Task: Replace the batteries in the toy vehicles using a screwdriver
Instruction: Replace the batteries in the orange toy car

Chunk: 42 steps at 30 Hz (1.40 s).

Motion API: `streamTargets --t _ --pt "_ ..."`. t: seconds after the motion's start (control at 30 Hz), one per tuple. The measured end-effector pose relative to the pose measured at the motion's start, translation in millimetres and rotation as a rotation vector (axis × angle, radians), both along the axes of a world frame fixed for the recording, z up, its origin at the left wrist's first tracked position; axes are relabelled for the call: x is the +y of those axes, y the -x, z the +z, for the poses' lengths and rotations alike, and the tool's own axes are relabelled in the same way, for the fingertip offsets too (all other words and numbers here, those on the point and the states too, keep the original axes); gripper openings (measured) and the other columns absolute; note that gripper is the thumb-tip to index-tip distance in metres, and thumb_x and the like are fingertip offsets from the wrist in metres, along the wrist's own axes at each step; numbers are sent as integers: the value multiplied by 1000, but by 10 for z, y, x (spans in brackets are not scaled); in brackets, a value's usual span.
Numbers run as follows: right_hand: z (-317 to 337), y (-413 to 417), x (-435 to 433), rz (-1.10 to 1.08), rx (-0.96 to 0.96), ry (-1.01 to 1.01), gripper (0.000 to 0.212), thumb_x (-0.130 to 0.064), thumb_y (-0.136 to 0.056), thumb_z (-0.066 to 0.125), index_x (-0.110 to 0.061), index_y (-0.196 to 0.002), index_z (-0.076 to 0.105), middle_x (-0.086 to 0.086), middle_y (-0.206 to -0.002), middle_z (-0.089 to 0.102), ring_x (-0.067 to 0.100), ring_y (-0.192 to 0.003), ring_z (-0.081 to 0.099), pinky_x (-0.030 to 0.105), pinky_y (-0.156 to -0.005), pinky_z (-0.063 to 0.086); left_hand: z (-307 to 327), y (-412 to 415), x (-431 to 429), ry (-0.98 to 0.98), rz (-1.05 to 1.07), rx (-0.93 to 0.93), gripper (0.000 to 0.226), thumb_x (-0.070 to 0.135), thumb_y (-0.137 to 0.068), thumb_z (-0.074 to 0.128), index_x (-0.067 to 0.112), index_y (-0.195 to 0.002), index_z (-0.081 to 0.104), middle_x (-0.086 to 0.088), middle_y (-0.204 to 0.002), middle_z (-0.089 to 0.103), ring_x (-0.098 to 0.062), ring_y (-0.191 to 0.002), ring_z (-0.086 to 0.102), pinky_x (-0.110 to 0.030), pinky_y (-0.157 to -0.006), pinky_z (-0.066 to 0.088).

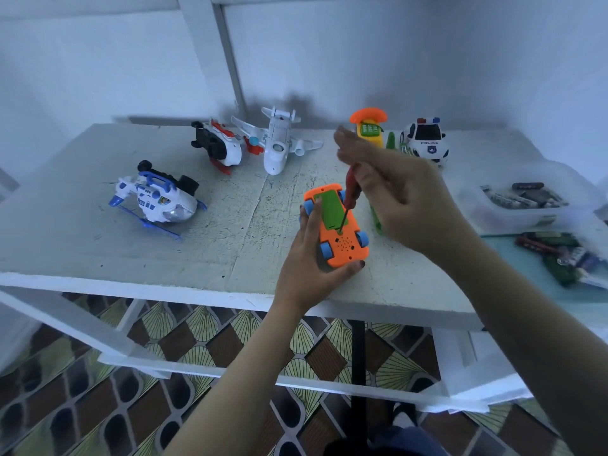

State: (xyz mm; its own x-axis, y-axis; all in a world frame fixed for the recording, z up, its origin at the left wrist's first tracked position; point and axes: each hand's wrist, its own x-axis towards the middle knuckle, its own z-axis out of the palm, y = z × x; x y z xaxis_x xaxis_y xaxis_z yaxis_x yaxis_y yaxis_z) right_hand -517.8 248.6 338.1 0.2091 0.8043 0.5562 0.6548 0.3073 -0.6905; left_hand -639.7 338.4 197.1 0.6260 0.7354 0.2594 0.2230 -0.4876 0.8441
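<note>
Near the table's (98,241) front edge, the left hand (306,268) grips the upturned orange toy car (342,248). Just beyond, the right hand (404,199) pinches a red-handled screwdriver (349,189), its tip at the near end of the car's green battery cover (330,205). Farther off stand a helicopter (158,199) at left, an airplane (278,143) and a police car (426,139).

Three toy aircraft (158,200) (220,148) (276,143), one orange car (342,245), one police car (426,141), one toy phone (370,130), one screwdriver (348,195), one battery tub (503,220).
</note>
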Motion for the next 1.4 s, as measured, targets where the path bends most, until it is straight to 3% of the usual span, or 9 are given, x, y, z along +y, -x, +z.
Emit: streamTargets --t 0.1,0.4,0.53,0.73,0.83,0.93,1.17,1.3,1.4 --pt "32 4 -12 128 116 -24 39 -11 -94 49 -16 -133 53 0 -97 71 28 -81 68 40 -84 56 1 0 -5 -8 5 4 110 72 -66 68 53 -149 -2 3 -157 28 -24 -137 41 -53 -96 49" --pt "91 -70 16 -165 -91 -109 18 -24 -83 70 -16 -98 75 1 -78 66 -3 -77 60 6 -74 42 20 4 -18 -21 7 3 108 72 -67 67 54 -148 -2 6 -158 26 -22 -138 40 -52 -96 49" --pt "45 -109 14 -278 -185 -159 23 -34 -84 69 -12 -83 76 3 -65 61 1 -63 46 7 -63 34 13 11 -11 -14 -2 -11 108 72 -67 67 53 -148 -2 4 -158 27 -21 -136 43 -51 -95 50" --pt "8 -123 38 -287 -216 -105 32 -12 -97 44 2 -119 63 14 -110 64 -8 -96 48 3 -85 37 19 23 -11 -32 1 1 107 68 -69 67 51 -149 -1 5 -156 30 -18 -131 48 -50 -91 52" --pt "48 -126 -11 -47 12 -28 36 3 -95 44 -2 -130 55 16 -94 71 -3 -74 65 8 -75 46 20 25 -13 -32 -4 0 107 66 -69 68 49 -150 0 5 -154 34 -18 -129 50 -49 -92 52" --pt "63 -127 -29 68 67 -43 40 -1 -93 48 -13 -130 55 13 -99 70 14 -81 69 30 -89 53 26 24 -23 -32 0 -2 107 66 -69 68 50 -150 0 5 -153 35 -18 -127 51 -49 -92 52" --pt "146 -157 -10 -152 -323 -110 12 -15 -88 65 -7 -93 73 -6 -71 68 8 -74 59 6 -71 42 31 29 -18 -42 1 15 107 67 -69 67 53 -148 -3 3 -156 31 -19 -129 50 -50 -89 53" --pt "167 -197 -11 -228 -402 -116 19 -21 -87 69 -4 -78 70 -29 -61 46 9 -66 46 2 -64 34 23 32 -4 -30 -9 -11 106 65 -71 67 50 -150 -2 3 -157 30 -19 -133 47 -51 -91 52" --pt "162 -229 -25 -290 -436 -31 39 -37 -89 65 -3 -68 61 -20 -52 42 10 -52 42 6 -55 31 27 30 -9 -28 -11 -7 106 65 -71 68 52 -149 -3 3 -155 32 -18 -129 50 -50 -89 53"
